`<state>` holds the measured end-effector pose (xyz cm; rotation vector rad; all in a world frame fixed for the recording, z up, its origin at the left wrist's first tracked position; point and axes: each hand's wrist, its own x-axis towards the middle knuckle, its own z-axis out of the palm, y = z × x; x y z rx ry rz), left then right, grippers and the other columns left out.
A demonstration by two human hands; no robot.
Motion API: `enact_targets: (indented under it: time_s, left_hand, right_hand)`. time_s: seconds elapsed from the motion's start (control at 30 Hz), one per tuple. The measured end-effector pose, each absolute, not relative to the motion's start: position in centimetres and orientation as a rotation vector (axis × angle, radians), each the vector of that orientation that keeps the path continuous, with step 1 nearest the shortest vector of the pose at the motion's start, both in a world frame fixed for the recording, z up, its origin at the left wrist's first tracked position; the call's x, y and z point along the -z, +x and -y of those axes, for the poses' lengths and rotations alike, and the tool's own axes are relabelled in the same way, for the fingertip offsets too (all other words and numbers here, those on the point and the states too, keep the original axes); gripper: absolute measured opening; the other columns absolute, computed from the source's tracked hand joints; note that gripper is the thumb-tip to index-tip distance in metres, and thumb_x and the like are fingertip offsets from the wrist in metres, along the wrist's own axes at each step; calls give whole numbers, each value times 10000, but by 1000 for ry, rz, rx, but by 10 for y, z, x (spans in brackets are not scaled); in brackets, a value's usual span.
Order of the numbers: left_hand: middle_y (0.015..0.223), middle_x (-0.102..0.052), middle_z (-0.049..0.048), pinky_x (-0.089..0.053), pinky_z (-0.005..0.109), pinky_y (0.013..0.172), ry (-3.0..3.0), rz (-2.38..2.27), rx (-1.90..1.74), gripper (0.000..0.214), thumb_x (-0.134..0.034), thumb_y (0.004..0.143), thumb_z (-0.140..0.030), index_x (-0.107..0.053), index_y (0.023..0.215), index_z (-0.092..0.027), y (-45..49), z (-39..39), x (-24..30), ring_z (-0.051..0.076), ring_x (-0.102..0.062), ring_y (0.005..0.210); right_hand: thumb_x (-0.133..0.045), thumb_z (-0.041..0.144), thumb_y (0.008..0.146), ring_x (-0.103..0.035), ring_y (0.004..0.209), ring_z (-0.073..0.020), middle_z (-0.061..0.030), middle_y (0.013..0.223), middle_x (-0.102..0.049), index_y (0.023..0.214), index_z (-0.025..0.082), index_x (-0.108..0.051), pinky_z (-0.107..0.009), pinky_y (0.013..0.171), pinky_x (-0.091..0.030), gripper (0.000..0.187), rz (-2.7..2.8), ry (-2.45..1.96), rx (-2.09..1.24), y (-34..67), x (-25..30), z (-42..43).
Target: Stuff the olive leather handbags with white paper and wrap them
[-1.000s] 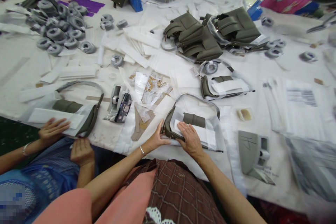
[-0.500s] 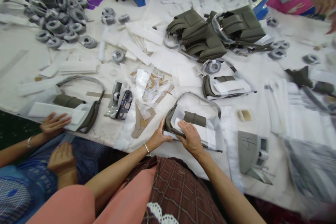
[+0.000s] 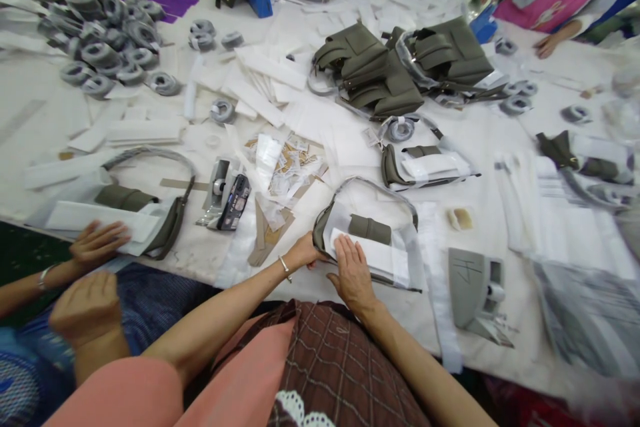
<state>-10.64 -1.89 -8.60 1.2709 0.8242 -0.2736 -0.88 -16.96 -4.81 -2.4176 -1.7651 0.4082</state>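
Note:
An olive-green handbag [image 3: 327, 223] wrapped in white paper lies flat at the table's near edge, with a rolled olive strap [image 3: 370, 229] on top. My right hand [image 3: 354, 273] rests flat on the white paper, fingers stretched out. My left hand [image 3: 304, 253] is closed around the bag's near left corner; its fingertips are tucked under the edge.
A person at my left has a hand [image 3: 97, 242] on another paper-wrapped bag [image 3: 167, 233]. A tape dispenser [image 3: 227, 195] and paper scraps lie between. More olive bags [image 3: 380, 70] are piled mid-table, grey rolls [image 3: 107, 47] far left, a grey dispenser [image 3: 475, 283] to my right. Other people work at the far side.
My left hand slid in from the bag's left side and closed on its near corner. My right hand shifted slightly nearer. An olive bag appeared at the right edge.

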Motion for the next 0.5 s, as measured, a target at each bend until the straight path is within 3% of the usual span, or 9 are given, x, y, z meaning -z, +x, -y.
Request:
enact_targets:
  time_s: [0.13, 0.3, 0.5]
  left_hand:
    - [403, -521, -52, -400, 206, 377, 1295, -771, 390, 319, -789, 650, -270, -612, 858, -105, -106, 10, 88, 148, -539, 392]
    - [529, -637, -21, -432, 217, 370, 1205, -734, 457, 374, -781, 647, -302, -602, 920, -119, -107, 13, 89, 153, -580, 406]
    - [639, -696, 32, -454, 194, 408, 967, -769, 302, 527, -757, 644, -350, -545, 1063, -113, -105, 22, 75, 143, -624, 468]
  right_hand:
    - [-742, 238, 757, -325, 1420, -321, -200, 1497, -414, 1471, 83, -292, -511, 1182, -235, 858, 1751, -2430, -379, -12, 52, 172]
    - [-709, 224, 780, -338, 1413, -308, -186, 1484, -438, 1464, 104, -315, -502, 1174, -245, 798, 1748, -2410, -333, -7, 57, 177]
    - [-617, 206, 844, -426, 1345, -297, -180, 1409, -518, 1453, 112, -327, -492, 1123, -320, 681, 1767, -2361, -189, 5, 51, 175]
